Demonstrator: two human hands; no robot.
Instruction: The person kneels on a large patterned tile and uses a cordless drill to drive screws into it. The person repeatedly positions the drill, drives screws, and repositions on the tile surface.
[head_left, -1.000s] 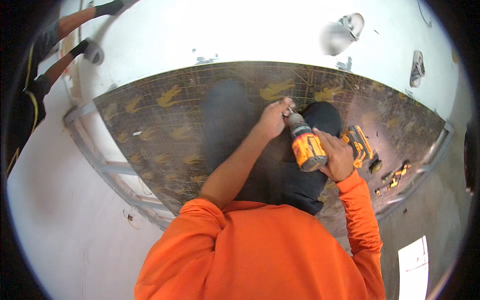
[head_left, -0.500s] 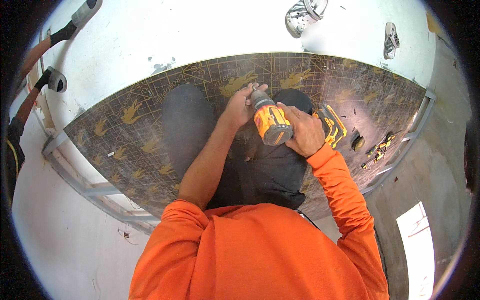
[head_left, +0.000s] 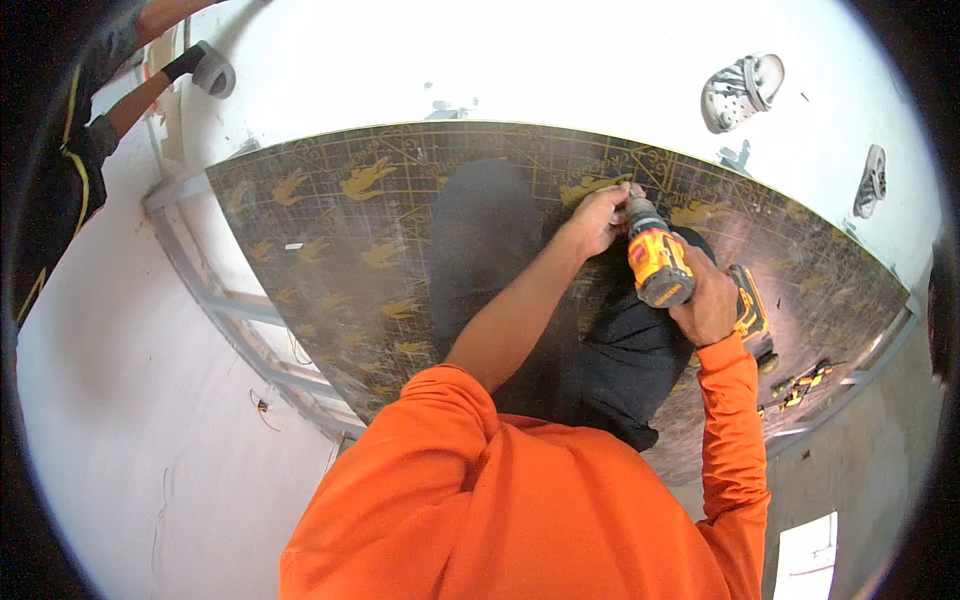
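Observation:
My right hand (head_left: 712, 300) is wrapped round the handle of a yellow and black cordless drill (head_left: 657, 262). Its battery shows beside that hand, and the grey chuck points away from me. At the front of the chuck, the fingers of my left hand (head_left: 598, 220) are pinched together; what is between them is too small to make out. Beneath both hands lies a large dark board (head_left: 340, 280) printed with gold grid lines and figures. My knees, in dark trousers, rest on it.
Yellow and black hand tools (head_left: 800, 388) lie on the board's right side. A grey metal frame (head_left: 215, 295) shows under the board's left edge. Two patterned clogs, one a white clog (head_left: 740, 95), sit beyond the board. Another person's foot (head_left: 213, 72) is at upper left.
The view has shifted, so the board, hands and clogs appear farther right. My right hand still grips the drill, and my left fingers stay at its tip.

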